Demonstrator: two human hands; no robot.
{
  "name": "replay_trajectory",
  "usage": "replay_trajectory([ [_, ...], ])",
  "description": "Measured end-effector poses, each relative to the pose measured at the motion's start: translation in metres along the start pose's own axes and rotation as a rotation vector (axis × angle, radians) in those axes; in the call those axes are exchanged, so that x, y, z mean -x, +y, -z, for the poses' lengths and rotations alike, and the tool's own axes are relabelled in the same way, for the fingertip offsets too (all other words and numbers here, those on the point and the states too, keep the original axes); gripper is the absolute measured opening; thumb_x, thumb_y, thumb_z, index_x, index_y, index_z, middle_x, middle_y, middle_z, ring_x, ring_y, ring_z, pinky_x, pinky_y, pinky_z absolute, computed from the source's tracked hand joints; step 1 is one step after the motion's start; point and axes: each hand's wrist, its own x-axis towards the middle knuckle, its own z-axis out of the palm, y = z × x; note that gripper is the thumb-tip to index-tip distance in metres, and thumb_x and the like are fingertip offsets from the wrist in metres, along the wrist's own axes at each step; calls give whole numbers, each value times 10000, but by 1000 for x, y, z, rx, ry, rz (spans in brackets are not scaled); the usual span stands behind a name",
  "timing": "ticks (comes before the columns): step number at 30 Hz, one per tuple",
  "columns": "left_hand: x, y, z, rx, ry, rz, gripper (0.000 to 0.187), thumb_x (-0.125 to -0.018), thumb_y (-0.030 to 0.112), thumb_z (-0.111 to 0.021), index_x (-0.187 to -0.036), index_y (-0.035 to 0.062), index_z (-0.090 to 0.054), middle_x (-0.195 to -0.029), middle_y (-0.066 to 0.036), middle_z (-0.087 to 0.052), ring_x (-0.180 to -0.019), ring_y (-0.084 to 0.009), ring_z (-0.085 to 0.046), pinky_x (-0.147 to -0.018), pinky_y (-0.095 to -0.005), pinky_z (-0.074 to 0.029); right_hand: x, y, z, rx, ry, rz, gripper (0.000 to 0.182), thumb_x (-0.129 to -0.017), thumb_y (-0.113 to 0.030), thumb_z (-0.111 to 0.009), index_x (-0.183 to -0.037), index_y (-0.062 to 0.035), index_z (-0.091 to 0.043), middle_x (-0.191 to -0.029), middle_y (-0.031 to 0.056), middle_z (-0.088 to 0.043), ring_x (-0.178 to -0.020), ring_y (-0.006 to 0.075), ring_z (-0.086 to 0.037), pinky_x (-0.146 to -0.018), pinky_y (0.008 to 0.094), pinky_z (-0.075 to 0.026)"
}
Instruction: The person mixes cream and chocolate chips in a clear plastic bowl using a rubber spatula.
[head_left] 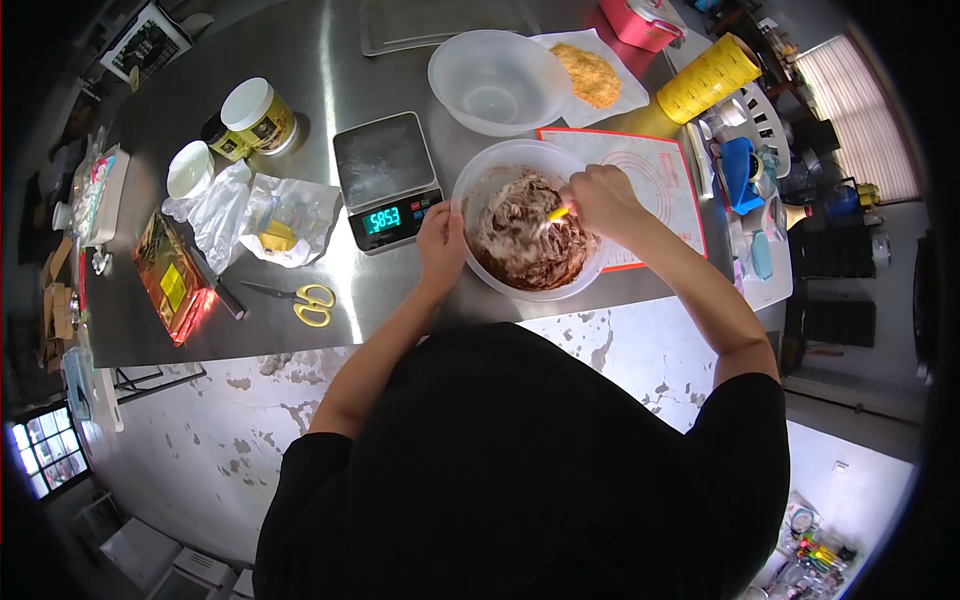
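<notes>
A translucent plastic mixing bowl stands near the table's front edge, holding a brown, streaky dough-like mixture with pale flour-like patches. My left hand grips the bowl's left rim. Over the bowl's right side, my right hand is closed around a utensil with a yellow part showing below the fingers. Its lower end is hidden in the mixture, so its exact kind cannot be made out. Left of the bowl is a digital kitchen scale with a lit display.
A second translucent bowl stands behind, beside orange crumbs on white paper. A red-edged mat lies rightward, near a yellow roll. Leftward are yellow-handled scissors, an orange foil bag, crumpled packaging and a lidded tub.
</notes>
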Motion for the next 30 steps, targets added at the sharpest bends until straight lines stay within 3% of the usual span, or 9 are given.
replay_trajectory([
  [3,-1,-1,1,6,-13,12,193,-832,109,-478,-831,-50,-586,-904,-96,-568,-735,-182,-548,-623,-256,-421,-14,17,-21,124,271,23,158,-651,-49,-554,-755,-142,-627,-765,54,-591,-728,233,-570,-632,344,-441],
  [7,0,-8,1,-3,-7,-29,186,-826,104,-483,-833,-49,-588,-907,-108,-571,-745,-209,-554,-642,-271,-427,-11,23,-24,120,252,-97,147,-664,-63,-543,-769,-128,-624,-765,74,-600,-738,246,-584,-619,351,-449],
  [9,3,-5,-2,-2,7,12,186,-825,104,-483,-837,-48,-590,-910,-109,-571,-758,-211,-554,-654,-270,-426,-5,16,-21,38,32,-282,141,-668,-77,-540,-781,-105,-619,-769,103,-610,-748,259,-600,-628,367,-462],
  [10,3,-3,-2,-6,20,46,186,-825,104,-483,-842,-47,-591,-913,-110,-572,-771,-213,-555,-665,-268,-425,-2,12,-20,41,31,-282,141,-668,-77,-540,-781,-105,-619,-769,103,-610,-748,259,-600,-628,367,-462],
  [16,3,-4,-6,-4,59,-9,191,-827,102,-476,-857,-46,-592,-918,-102,-571,-803,-205,-550,-686,-264,-420,17,-32,8,13,-198,-76,129,-662,-108,-557,-760,-50,-618,-724,132,-612,-746,291,-601,-628,379,-478],
  [21,2,-6,-4,74,24,43,193,-831,98,-467,-854,-48,-591,-949,-100,-569,-839,-198,-549,-723,-264,-417,23,-30,29,-90,-49,-55,102,-656,-133,-585,-729,-72,-622,-646,117,-595,-693,285,-594,-617,394,-463],
  [24,1,-10,-5,103,6,44,200,-836,99,-457,-853,-49,-591,-969,-106,-567,-858,-199,-547,-746,-264,-413,21,-29,43,-66,-2,-68,89,-722,-187,-566,-720,-112,-613,-660,93,-600,-682,269,-587,-597,383,-447],
  [26,2,-12,-6,120,-2,48,205,-838,100,-451,-851,-50,-590,-976,-110,-566,-867,-201,-546,-756,-263,-411,14,-31,43,-96,96,113,47,-678,-158,-581,-680,-115,-599,-649,88,-578,-667,264,-575,-575,383,-440],
  [30,2,-9,-8,170,9,77,212,-841,97,-440,-851,-57,-585,-965,-115,-573,-877,-200,-541,-770,-262,-402,-21,-45,26,50,162,264,30,-635,-136,-588,-643,-108,-582,-641,77,-547,-670,259,-558,-566,373,-436],
])
